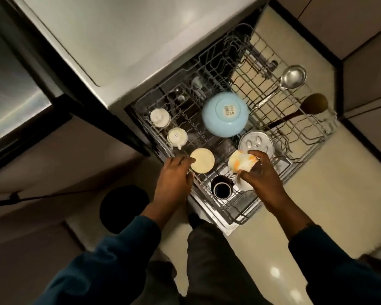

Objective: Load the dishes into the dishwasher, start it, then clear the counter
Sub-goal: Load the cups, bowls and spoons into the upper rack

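The dishwasher's wire rack (299, 137) is pulled out below the counter. My left hand (174, 175) grips an upturned cream cup (202, 160) at the rack's near left. My right hand (260, 172) holds a white cup with orange marks (242, 162), tilted on its side just above the rack. In the rack stand an upturned light blue bowl (225, 114), a steel bowl (256, 143), two small white cups (160, 117) (177, 137) and a dark cup (222, 187). A steel ladle (293, 77) and a wooden spoon (312, 104) lie across the far right.
The grey counter (123, 36) runs along the top left, with a steel appliance front (11, 102) at the far left. A black round object (124, 208) sits on the pale floor (317, 216) by my left arm. Cabinet fronts (365, 62) close in on the right.
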{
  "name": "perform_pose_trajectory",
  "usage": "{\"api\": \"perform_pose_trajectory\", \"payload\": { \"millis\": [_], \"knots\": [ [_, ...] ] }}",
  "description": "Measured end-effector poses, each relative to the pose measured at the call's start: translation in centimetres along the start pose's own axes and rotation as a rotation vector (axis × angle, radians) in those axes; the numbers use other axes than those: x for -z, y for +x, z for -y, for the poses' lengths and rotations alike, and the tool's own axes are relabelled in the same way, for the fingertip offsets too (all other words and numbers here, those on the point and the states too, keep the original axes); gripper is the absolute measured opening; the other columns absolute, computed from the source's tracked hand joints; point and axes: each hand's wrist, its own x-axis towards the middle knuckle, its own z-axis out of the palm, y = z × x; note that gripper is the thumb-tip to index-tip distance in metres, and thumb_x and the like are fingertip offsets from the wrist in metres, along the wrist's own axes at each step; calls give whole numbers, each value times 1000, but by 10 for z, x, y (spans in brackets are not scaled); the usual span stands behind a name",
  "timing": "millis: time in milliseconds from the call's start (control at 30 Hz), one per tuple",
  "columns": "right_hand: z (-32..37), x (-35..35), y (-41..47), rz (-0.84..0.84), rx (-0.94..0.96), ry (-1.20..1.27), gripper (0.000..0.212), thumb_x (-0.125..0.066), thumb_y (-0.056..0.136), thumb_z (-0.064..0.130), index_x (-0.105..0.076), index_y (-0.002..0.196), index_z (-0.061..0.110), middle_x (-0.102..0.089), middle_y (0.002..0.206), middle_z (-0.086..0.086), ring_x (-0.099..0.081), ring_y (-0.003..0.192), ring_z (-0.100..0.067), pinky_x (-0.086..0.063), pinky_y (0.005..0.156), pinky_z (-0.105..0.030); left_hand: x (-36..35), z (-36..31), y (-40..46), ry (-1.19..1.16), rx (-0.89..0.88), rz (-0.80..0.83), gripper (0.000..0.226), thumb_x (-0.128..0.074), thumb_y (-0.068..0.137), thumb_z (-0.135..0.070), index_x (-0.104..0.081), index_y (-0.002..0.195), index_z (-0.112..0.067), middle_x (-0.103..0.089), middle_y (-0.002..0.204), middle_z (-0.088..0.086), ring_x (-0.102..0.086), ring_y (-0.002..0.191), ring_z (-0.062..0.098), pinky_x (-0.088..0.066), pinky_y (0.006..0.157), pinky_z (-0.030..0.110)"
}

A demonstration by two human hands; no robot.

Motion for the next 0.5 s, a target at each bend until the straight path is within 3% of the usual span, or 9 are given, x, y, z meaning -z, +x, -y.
{"api": "perform_pose_trajectory", "payload": {
  "millis": [100,300,500],
  "knots": [
    [-13,-11,24,-4,90,-291,63,-77,74,3,-50,130,14,-57,116,-10,-55,99,-18,-39,72,-6,-5,-3,1,129,-14,7,42,-74,75,-22,-63,115,-20,-58,127,4,-50,114,29,-42,88,43],
    [-36,-29,54,22,105,-604,75,-77,77,14,-40,141,14,-47,129,-18,-44,118,-33,-38,91,-32,-18,3,-7,202,-172,119,34,-76,74,-33,-66,105,-22,-63,117,2,-48,122,31,-41,97,46],
    [-54,-43,77,94,117,-816,71,-75,79,16,-40,140,13,-42,136,-20,-44,120,-38,-47,91,-46,-18,6,0,221,-164,134,24,-69,79,-30,-65,103,-25,-62,113,-2,-46,121,28,-35,97,39]
  ]
}}
